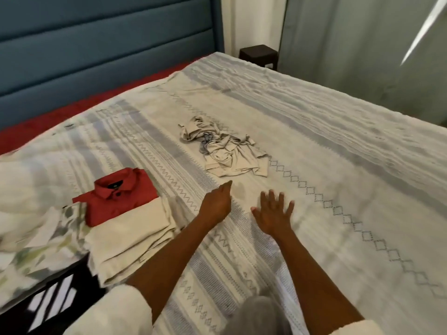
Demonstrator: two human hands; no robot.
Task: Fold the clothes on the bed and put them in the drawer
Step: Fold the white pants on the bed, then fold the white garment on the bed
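— Open ground? 
— Bare bedspread (326, 165) lies ahead of both hands and runs wide to the right.
— Obstacles? 
— Crumpled beige garment (225, 151) ahead, mid-bed; to the left a red shirt (123, 197) atop a folded cream stack (130, 245), with a floral bundle (36, 243) just beyond. Headboard (96, 44) closes the far side.

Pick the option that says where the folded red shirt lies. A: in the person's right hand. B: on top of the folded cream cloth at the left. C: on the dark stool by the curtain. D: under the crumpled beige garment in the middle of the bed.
B: the folded red shirt rests on the folded cream cloth, while both hands are open and hold nothing.
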